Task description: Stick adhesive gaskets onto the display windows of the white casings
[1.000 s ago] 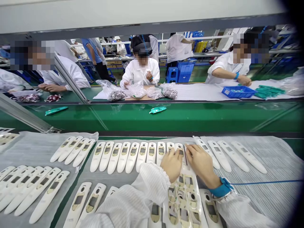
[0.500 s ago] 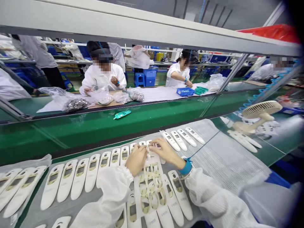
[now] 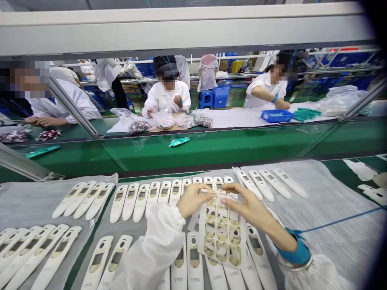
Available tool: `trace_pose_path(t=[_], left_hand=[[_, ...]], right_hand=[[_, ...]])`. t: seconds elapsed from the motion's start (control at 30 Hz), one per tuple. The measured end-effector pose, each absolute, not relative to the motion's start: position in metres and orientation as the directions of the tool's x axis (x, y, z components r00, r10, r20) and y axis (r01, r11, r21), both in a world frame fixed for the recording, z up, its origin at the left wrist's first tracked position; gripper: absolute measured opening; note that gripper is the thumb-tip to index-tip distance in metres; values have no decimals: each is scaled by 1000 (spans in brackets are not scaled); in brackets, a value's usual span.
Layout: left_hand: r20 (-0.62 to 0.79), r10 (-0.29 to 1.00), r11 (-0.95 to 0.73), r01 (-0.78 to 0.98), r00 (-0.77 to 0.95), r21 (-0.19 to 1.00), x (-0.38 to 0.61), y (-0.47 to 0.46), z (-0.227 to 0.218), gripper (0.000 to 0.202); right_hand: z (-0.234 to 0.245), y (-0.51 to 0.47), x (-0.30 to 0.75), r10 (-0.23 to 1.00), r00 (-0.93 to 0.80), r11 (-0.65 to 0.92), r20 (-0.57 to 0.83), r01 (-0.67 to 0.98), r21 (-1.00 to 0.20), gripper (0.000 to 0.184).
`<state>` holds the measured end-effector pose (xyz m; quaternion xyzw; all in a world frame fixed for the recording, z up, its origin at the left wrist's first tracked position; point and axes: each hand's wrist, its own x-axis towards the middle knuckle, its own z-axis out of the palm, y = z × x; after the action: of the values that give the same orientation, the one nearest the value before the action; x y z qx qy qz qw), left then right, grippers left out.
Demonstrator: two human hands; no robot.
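A clear sticker sheet [image 3: 222, 229] with several pale window labels hangs in front of me, above the bench. My left hand [image 3: 192, 200] pinches its top left edge. My right hand [image 3: 246, 206] pinches its top right edge; a blue wrist strap [image 3: 294, 251] with a cord is on that wrist. Just beyond the fingers lies a row of white thermometer shells [image 3: 157, 194], face up on a grey foam mat [image 3: 317, 201]. More shells [image 3: 195, 262] lie under the sheet, close to me.
Further shells lie at the left [image 3: 84, 199] and right [image 3: 266, 183]. A green conveyor [image 3: 226, 147] carries a teal part [image 3: 179, 141]. Across it, people in white coats work at a table with bags [image 3: 163, 119] and a blue tray [image 3: 276, 116].
The view swung right and back to centre. Both hands rose from the shell row and lifted the sticker sheet, which now hangs upright between them.
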<state>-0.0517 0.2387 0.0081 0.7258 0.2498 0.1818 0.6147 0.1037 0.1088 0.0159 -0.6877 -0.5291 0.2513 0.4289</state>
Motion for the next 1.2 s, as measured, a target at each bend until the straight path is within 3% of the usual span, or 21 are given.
trace_pose_path(t=[0.17, 0.3, 0.43, 0.53, 0.63, 0.77, 0.83, 0.93, 1.0, 1.1, 1.2], left_hand=[[-78, 533, -18, 104, 842, 994, -45, 227, 15, 26], [-205, 426, 164, 148, 881, 975, -45, 229, 16, 43], [-305, 408, 314, 181, 861, 932, -42, 232, 9, 55], [-351, 375, 366, 211, 858, 906, -39, 231, 2, 59], [-387, 305, 390, 257, 870, 885, -37, 228, -4, 60], [-414, 316, 359, 296, 854, 885, -35, 230, -16, 58], [-414, 333, 311, 315, 847, 897, -33, 235, -23, 55], [-370, 352, 173, 329, 860, 928, -29, 241, -30, 38], [-322, 332, 58, 321, 887, 945, -25, 241, -31, 23], [-260, 256, -110, 295, 931, 949, -17, 233, -28, 11], [-174, 273, -288, 253, 946, 923, -10, 218, -23, 11]], right_hand=[[18, 110, 99, 895, 258, 86, 364, 700, -709, 12], [18, 110, 95, 835, 240, 144, 495, 774, -617, 11], [14, 104, 91, 760, 85, 214, 645, 904, -371, 10], [9, 101, 92, 738, -3, 256, 675, 926, -276, 14], [3, 99, 93, 732, -4, 264, 681, 924, -277, 13], [-3, 89, 88, 733, -75, 335, 676, 905, -263, 13], [-1, 81, 84, 742, -119, 401, 660, 867, -294, 16], [8, 74, 88, 800, -28, 400, 599, 770, -497, 10], [13, 80, 104, 873, 164, 244, 460, 668, -703, 9], [8, 104, 144, 910, 405, -75, 94, 382, -921, 26], [-14, 132, 184, 906, 421, -176, -34, 303, -937, 43]])
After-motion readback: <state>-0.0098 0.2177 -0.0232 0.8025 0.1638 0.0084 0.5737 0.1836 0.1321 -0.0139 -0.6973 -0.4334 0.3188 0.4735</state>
